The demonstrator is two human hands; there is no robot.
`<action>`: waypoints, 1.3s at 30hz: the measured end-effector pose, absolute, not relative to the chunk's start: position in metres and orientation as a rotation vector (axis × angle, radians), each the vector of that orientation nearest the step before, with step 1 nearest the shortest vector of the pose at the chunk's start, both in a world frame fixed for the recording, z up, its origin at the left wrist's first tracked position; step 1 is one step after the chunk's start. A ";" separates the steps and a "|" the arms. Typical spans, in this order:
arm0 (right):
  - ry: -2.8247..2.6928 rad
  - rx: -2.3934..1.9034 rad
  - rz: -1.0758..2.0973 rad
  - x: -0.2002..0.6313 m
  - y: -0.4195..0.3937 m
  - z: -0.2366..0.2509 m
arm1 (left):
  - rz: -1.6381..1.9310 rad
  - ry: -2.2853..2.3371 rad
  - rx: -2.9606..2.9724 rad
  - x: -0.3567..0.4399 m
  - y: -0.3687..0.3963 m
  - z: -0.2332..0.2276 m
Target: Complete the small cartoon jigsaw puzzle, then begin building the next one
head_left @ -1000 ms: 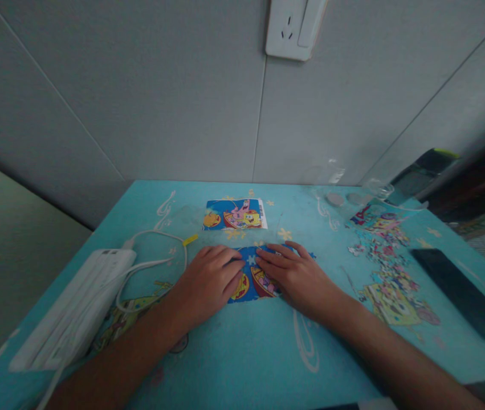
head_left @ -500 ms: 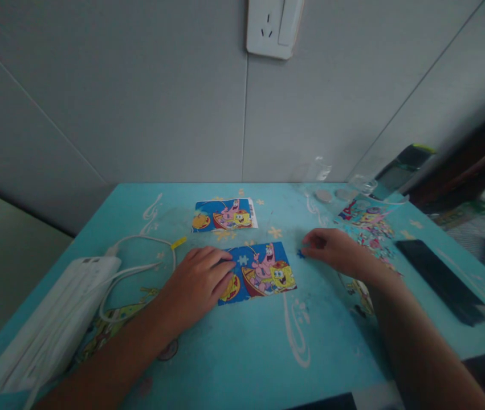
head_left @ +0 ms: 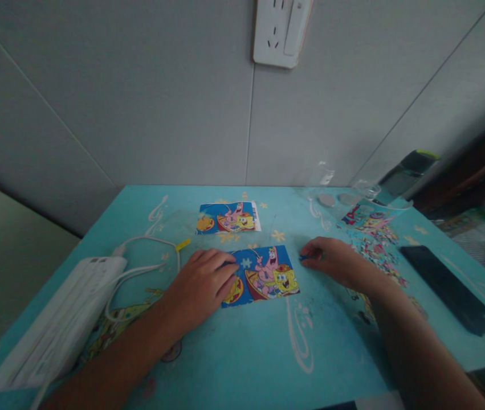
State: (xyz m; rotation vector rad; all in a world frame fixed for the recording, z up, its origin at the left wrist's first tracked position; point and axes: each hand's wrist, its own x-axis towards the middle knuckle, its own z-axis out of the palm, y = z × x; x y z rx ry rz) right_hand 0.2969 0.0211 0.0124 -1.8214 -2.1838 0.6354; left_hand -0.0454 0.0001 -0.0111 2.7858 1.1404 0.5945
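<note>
A blue jigsaw puzzle (head_left: 268, 276) with cartoon figures in a boat lies flat on the table. One piece-shaped gap shows in its upper left part, with the table's light colour in it. My left hand (head_left: 206, 282) lies over the puzzle's left edge, fingers stretched out and covering that side. Just to the right of the puzzle, my right hand (head_left: 327, 259) pinches a small blue puzzle piece (head_left: 302, 257) between thumb and fingertips. Behind the puzzle lies a picture card (head_left: 228, 218) with the same boat scene.
Many loose puzzle pieces (head_left: 377, 247) lie heaped at the right by a clear bag. Beyond my right arm is a dark flat strip (head_left: 451, 290). A white power strip (head_left: 58, 319) with cables lies at the left. A wall socket (head_left: 274, 42) sits above the table.
My right hand has turned slightly at the puzzle's right and keeps the blue piece pinched. My left hand stays on the puzzle. The whole view has shifted a little.
</note>
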 end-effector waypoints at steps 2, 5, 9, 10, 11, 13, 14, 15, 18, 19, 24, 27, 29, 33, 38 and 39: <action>-2.192 -1.811 0.651 0.296 0.020 0.012 | 0.585 1.139 2.783 -0.045 0.000 -0.010; -2.189 -1.787 0.699 0.294 0.020 0.013 | 0.579 1.147 2.779 -0.045 0.000 -0.011; -2.166 -1.781 0.738 0.291 0.020 0.017 | 0.588 1.148 2.784 -0.045 0.000 -0.011; -2.159 -1.788 0.751 0.290 0.020 0.018 | 0.588 1.147 2.787 -0.045 0.000 -0.011; -2.154 -1.794 0.761 0.290 0.020 0.019 | 0.585 1.148 2.789 -0.045 0.000 -0.011; -2.154 -1.785 0.780 0.290 0.020 0.020 | 0.580 1.150 2.792 -0.044 0.000 -0.010; -2.151 -1.767 0.784 0.290 0.020 0.021 | 0.582 1.151 2.793 -0.044 0.000 -0.010; -2.143 -1.739 0.787 0.289 0.020 0.022 | 0.585 1.151 2.794 -0.044 0.000 -0.010; -2.087 -1.588 0.853 0.284 0.019 0.025 | 0.593 1.146 2.802 -0.044 0.000 -0.009; -2.063 -1.529 0.897 0.281 0.018 0.026 | 0.590 1.144 2.804 -0.044 0.000 -0.009; -1.892 -1.354 1.191 0.260 0.013 0.030 | 0.586 1.148 2.812 -0.044 0.000 -0.011; -1.835 -1.316 1.308 0.247 0.011 0.027 | 0.579 1.151 2.815 -0.043 -0.001 -0.010; -1.822 -1.314 1.323 0.239 0.010 0.025 | 0.562 1.158 2.814 -0.042 -0.002 -0.008; -1.814 -1.377 1.246 0.224 0.009 0.020 | 0.527 1.159 2.805 -0.041 -0.002 -0.006; -1.797 -1.395 1.108 0.206 0.014 0.008 | 0.515 1.173 2.802 -0.039 -0.002 -0.005; -1.815 -1.390 1.077 0.202 0.015 0.005 | 0.515 1.176 2.804 -0.039 -0.002 -0.005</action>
